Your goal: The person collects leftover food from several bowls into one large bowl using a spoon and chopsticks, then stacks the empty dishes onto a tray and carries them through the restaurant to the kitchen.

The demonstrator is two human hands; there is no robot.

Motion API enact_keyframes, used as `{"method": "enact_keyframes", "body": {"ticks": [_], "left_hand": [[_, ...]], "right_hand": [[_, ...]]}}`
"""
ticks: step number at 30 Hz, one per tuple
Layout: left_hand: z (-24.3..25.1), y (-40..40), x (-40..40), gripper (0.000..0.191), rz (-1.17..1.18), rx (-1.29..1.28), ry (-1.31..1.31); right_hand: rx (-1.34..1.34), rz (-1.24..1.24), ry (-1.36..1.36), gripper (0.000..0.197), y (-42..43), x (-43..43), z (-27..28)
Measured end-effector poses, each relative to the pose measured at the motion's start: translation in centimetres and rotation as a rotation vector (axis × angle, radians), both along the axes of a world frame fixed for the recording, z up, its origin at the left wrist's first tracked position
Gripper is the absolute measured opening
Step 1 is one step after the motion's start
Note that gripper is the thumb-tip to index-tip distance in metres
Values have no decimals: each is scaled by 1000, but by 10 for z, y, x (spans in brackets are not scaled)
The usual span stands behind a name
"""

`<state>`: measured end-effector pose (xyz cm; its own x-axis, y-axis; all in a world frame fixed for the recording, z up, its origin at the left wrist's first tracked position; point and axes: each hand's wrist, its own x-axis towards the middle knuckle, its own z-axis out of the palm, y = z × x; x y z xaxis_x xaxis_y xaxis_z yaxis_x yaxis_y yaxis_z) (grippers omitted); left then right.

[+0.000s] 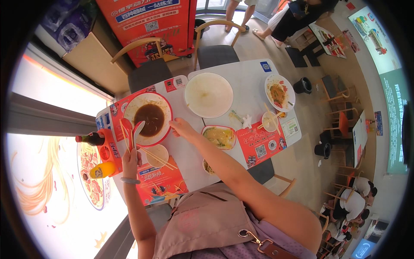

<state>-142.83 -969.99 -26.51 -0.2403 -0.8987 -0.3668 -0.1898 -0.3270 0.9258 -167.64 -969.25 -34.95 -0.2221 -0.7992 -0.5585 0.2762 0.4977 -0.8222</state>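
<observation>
My left hand (130, 160) is closed around red and white soup spoons (127, 126) and some chopsticks, held over the near left edge of a large red-rimmed bowl (149, 119) with dark brown broth. At that bowl's right rim is my right hand (181, 129), its fingers curled against the edge; whether they grip it cannot be told. Under and beside the left hand, a small white bowl (157, 155) has chopsticks lying across it. A large, nearly emptied white bowl (208, 95) stands farther back. Right of my right hand sits a red-rimmed dish (219, 137) with yellowish leftovers.
An orange caddy (110, 149) with bottles stands at the table's left edge. To the right are a white plate (279, 93) of food remains, a small bowl (270, 121) with chopsticks and a crumpled tissue (247, 121). Chairs surround the table; several people are farther off.
</observation>
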Motion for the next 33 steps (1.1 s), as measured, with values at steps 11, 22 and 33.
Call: {"method": "enact_keyframes", "body": {"ticks": [11, 22, 33], "left_hand": [[35, -2, 41, 21, 31, 7, -33], [82, -22, 5, 20, -189, -152, 52], [76, -30, -118, 19, -404, -122, 111]], "right_hand": [[-111, 34, -78, 26, -24, 35, -40], [-194, -115, -22, 24, 6, -33, 59], [-145, -323, 186, 25, 65, -181, 67]]}}
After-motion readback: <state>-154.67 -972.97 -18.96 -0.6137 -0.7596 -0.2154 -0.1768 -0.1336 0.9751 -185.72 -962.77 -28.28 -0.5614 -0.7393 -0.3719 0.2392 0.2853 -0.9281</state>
